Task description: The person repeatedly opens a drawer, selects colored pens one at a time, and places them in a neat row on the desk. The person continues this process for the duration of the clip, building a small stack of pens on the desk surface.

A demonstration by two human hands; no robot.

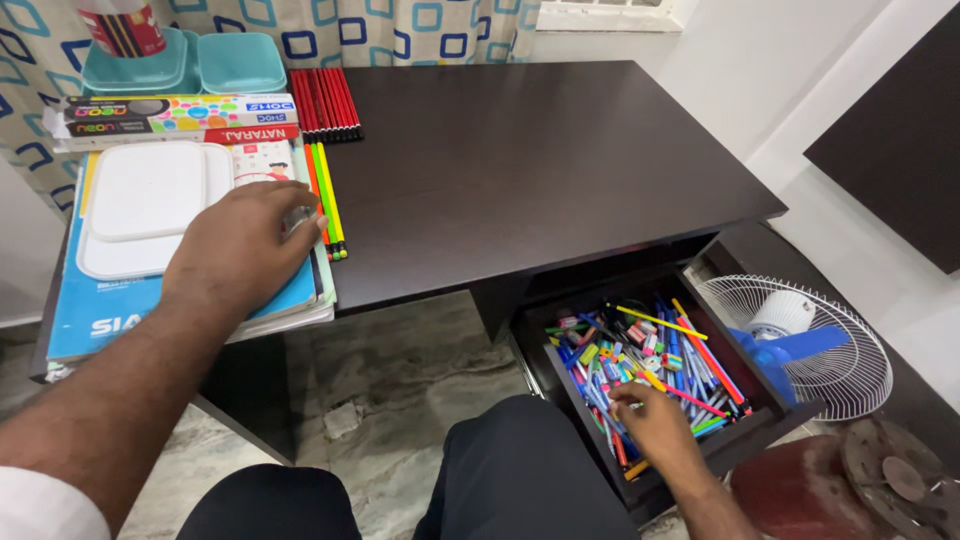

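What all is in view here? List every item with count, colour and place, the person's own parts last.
desk: one, dark brown, centre
drawer: one, dark, pulled open under the desk's right side
pens and pencils: many, mixed colours, loose in the drawer
red pencils: one row, red with black ends, desk's far left
neon pencils: a few, green, yellow, orange, beside the books
books: one stack, blue cover on top, desk's left edge
white tray: one, white, on the books
stationery boxes: about two, multicoloured, behind the tray
teal containers: two, teal, far left
fan: one, white grille, blue body, floor right
left hand: flat on the books
right hand: in the drawer, fingers among the pens
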